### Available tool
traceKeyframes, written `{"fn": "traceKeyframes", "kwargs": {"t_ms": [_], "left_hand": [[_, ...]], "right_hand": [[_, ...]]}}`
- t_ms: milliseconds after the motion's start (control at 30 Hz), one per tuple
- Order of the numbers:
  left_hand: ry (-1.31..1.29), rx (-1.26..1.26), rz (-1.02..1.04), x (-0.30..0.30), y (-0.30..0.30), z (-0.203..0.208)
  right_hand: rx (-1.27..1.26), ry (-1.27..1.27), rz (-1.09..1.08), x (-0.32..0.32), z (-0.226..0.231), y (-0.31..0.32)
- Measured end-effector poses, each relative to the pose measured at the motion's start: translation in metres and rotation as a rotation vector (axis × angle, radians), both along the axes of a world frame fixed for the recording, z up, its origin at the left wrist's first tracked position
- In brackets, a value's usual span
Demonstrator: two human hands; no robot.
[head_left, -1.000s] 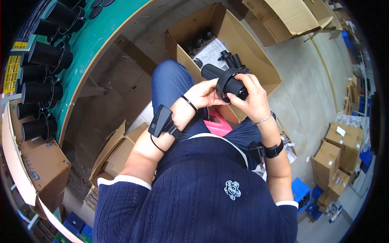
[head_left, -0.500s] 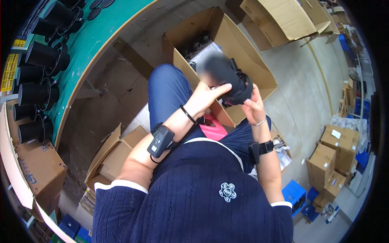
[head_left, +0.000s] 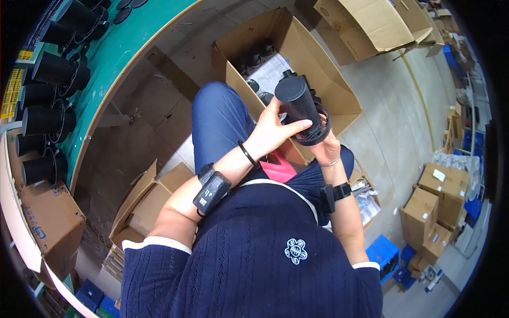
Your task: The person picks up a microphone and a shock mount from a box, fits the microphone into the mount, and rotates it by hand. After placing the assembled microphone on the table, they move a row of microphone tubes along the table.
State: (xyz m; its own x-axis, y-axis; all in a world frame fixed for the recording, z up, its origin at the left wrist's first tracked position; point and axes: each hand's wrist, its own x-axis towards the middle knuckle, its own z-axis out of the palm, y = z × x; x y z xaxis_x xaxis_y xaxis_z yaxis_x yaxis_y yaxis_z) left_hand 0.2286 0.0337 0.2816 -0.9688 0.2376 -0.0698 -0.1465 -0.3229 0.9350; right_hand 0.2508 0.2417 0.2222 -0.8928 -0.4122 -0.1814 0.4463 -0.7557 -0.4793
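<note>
Over an open cardboard box [head_left: 334, 69], I hold a black cylinder [head_left: 302, 106] with a dotted, mesh-like side, a flat round end and a wide ring round its lower end. My left hand [head_left: 275, 127] is closed round its side, thumb lying across the front. My right hand [head_left: 326, 148] grips the ring end from below; some of its fingers are hidden behind the ring. The cylinder leans, its flat end up and to the left. Inside the box, similar black pieces [head_left: 256, 60] stand beside a pale printed sheet [head_left: 273, 74].
On my left, a green-topped table [head_left: 114, 58] bears several black cylinders [head_left: 42, 122] with wire rings, plus flat black discs [head_left: 122, 16]. A pink stool [head_left: 278, 168] shows between my legs. Cardboard boxes [head_left: 429, 212] and a blue crate [head_left: 383, 257] stand to the right.
The cylinder has turned in my hands, so its flat end and dotted side now show plainly. My right hand has shifted lower, under the ring; my left hand remains on the side.
</note>
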Motion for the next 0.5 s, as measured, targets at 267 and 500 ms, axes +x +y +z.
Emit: {"fn": "traceKeyframes", "kwargs": {"t_ms": [267,500], "left_hand": [[-0.126,0.067,-0.081,-0.011,-0.007,-0.008],[-0.116,0.111,-0.076,-0.021,-0.004,-0.012]], "right_hand": [[-0.113,-0.19,0.07,0.004,-0.002,-0.004],[-0.366,-0.33,0.238,-0.005,-0.009,-0.013]]}}
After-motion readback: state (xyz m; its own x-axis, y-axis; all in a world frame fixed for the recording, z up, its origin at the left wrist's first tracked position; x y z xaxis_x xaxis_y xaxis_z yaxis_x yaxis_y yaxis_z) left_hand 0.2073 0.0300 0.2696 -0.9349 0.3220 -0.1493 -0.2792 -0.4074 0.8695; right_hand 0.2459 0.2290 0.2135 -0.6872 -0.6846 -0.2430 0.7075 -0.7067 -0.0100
